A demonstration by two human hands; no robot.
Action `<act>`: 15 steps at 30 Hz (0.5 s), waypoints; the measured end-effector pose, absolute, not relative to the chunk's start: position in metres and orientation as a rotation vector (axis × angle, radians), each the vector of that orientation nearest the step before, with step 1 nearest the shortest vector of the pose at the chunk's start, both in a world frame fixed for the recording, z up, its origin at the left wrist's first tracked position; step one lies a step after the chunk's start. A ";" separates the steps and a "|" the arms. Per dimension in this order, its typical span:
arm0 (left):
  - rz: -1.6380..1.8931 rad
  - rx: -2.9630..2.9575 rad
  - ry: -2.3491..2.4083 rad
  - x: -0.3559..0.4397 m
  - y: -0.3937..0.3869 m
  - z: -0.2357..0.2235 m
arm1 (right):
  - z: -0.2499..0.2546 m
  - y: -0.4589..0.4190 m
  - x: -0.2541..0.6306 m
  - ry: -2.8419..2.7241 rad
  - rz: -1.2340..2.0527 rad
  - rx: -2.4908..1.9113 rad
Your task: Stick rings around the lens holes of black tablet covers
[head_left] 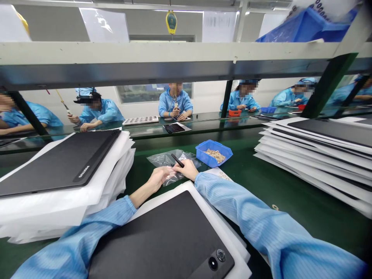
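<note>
My right hand (187,169) grips a black pen-shaped tool (177,161); its lower end is hidden by the fingers. Close against it, my left hand (158,176) has its fingers drawn together over a clear plastic bag (174,180), and whether they pinch the bag or a small part in it cannot be made out. Below both forearms lies a dark grey tablet back cover (157,236) with camera lenses at its lower right corner, resting on white foam sheets (244,267). Just beyond my right hand stands a blue bin (200,153) of small tan rings (215,155).
Tall stacks of covers interleaved with white sheets stand at left (113,170) and right (314,166). A loose ring (275,207) lies on the green table (247,166). A shelf beam (174,54) crosses overhead. Several co-workers in blue sit across the line.
</note>
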State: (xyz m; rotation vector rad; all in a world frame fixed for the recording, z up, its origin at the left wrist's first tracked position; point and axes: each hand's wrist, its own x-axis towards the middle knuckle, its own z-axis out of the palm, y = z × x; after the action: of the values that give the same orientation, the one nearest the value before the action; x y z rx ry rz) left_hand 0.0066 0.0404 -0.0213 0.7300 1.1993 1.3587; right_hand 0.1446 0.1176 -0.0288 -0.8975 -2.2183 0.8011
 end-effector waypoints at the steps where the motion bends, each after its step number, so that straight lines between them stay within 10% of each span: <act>1: 1.355 0.728 1.204 0.007 0.040 -0.021 | -0.028 0.117 0.144 -2.223 0.801 -0.900; 15: 1.259 0.732 1.266 -0.002 0.026 -0.020 | -0.009 0.118 0.147 -2.190 1.068 -1.028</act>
State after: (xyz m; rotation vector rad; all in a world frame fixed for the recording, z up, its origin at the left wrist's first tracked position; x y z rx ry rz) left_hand -0.0024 0.0261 -0.0199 0.7319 1.2657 1.2587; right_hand 0.1471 0.1182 -0.0091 -1.0276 -2.1897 1.0685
